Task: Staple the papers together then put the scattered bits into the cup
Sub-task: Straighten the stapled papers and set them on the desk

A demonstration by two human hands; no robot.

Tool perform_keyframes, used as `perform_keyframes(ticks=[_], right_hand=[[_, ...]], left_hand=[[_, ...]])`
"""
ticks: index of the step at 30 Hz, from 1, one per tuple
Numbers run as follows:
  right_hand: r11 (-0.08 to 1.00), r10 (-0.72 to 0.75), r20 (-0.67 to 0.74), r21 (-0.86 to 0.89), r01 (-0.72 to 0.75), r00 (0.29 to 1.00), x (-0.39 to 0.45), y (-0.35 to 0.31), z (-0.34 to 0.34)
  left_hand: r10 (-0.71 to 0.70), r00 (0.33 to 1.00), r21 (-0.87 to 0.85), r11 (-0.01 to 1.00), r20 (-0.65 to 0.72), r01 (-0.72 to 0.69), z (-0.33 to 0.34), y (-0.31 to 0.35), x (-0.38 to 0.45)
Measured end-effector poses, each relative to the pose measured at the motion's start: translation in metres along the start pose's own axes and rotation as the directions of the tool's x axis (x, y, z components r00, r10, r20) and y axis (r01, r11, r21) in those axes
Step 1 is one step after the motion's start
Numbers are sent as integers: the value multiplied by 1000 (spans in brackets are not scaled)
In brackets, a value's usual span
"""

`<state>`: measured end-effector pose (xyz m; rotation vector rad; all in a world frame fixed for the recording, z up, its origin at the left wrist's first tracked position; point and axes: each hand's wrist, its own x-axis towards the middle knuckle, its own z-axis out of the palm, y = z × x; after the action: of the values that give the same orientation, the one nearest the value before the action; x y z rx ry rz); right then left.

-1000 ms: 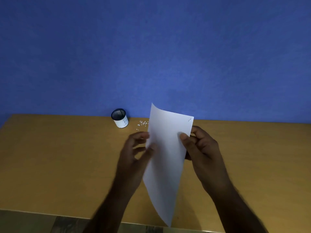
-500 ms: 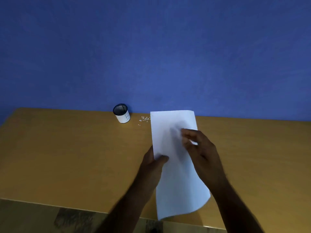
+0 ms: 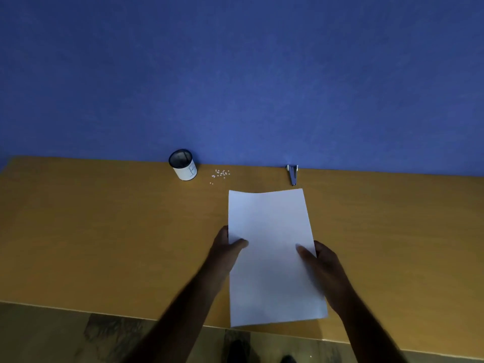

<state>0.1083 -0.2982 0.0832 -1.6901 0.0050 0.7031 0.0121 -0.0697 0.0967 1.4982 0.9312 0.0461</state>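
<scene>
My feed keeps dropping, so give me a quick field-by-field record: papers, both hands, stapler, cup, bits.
papers: white sheets low over the wooden table, near end past the front edge
left hand: holds the left edge, thumb on top
right hand: holds the right edge, thumb on top
stapler: at the blue wall, beyond the papers, untouched
cup: upright at the wall, left of the bits
bits: small white scatter on the table between cup and stapler

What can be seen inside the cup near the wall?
The cup stands upright, its dark opening facing the camera. Nothing is visible inside, but the interior is too dark to tell. The scattered bits lie outside it, on the table.
</scene>
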Motion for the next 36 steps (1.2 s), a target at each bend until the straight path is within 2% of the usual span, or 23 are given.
perform_keyframes(ticks=[4,9,14,20,32,36], right_hand=[[989,-17,-126,-145,-2,992,19,25,-9],[971,61,-129,-222,-89,990,43,56,-26],[928,30,-176,-362,-93,984,69,72,-40],[917,-24,-260,-391,-83,965,92,69,-48],[874,-7,-281,-468,-131,960,122,80,-58],[865,-17,-276,-486,-124,961,120,86,-59]], left_hand=[[-103,991,50,994,84,99,6,-36,18],[-39,991,159,987,126,19,26,-56,40],[40,993,178,982,113,-59,50,-55,63],[69,995,199,977,68,-81,78,-57,91],[80,991,339,934,105,-111,95,-82,126],[128,986,377,912,112,-161,94,-84,131]])
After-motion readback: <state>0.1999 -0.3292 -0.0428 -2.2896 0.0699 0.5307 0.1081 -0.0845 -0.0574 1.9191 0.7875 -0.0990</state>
